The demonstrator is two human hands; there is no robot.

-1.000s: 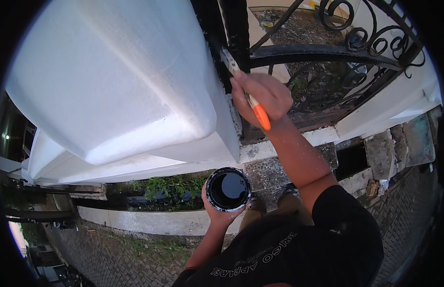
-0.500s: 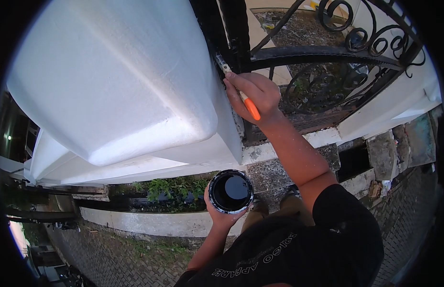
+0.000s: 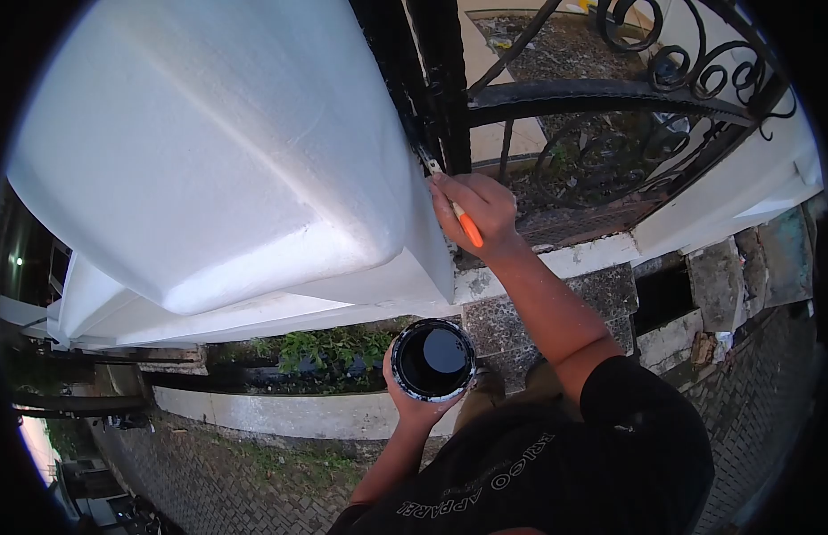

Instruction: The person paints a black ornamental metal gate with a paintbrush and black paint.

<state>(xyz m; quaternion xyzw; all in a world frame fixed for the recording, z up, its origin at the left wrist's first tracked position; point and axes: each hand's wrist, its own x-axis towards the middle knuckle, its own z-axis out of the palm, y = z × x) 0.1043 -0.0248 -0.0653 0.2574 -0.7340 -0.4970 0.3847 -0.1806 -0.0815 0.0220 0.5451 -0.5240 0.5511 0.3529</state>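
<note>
Two hands are gripping. Left hand [image 3: 417, 410] is wrapping its grip around a can [image 3: 473, 358] of dark liquid [image 3: 443, 354], holding it upright before the torso [image 3: 565, 464]. Right hand [image 3: 487, 207] is pinching its grip snugly on an orange-ended brush [image 3: 469, 228], bristles [image 3: 422, 152] touching a black metal upright [image 3: 398, 67] beside the white pillar [image 3: 226, 160]. Black scrollwork gate [image 3: 601, 92] is standing beyond.

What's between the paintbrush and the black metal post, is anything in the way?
Nothing visible is in the way. The paintbrush, in the right hand, has its tip right at the black metal post; the white pillar stands beside them, not between.
</note>
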